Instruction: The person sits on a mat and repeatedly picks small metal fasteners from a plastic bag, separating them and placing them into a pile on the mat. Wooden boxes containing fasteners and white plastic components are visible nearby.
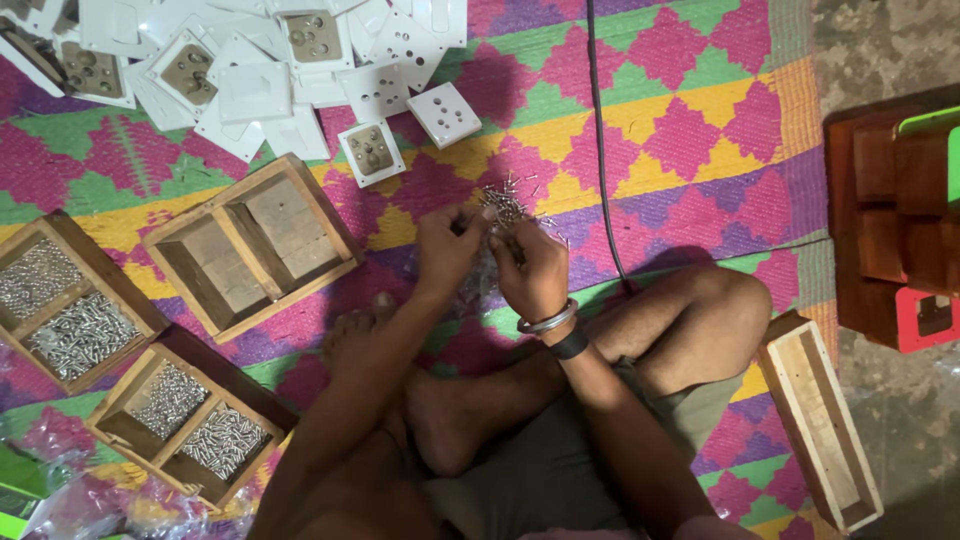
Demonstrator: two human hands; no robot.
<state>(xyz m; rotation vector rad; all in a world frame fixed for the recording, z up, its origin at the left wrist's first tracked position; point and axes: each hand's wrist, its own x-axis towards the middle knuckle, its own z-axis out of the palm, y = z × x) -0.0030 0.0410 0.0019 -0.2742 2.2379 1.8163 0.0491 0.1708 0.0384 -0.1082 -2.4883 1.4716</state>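
Observation:
I sit cross-legged on a bright woven mat (pixel 690 120). My left hand (pixel 445 248) and my right hand (pixel 528 268) meet over a loose heap of small metal screws (pixel 508 203) lying on the mat in front of my feet. The fingers of both hands are curled around a bunch of screws, and a crumpled clear plastic bag (pixel 480 275) shows between them. My right wrist wears a metal bangle and a dark band.
A pile of white socket plates (pixel 250 70) lies at the far left. An empty two-compartment wooden box (pixel 255 245) and two wooden boxes of screws (pixel 70 300) (pixel 190 415) stand left. A black cable (pixel 598 140) crosses the mat. A long wooden tray (pixel 820 430) and wooden blocks (pixel 895 220) stand right.

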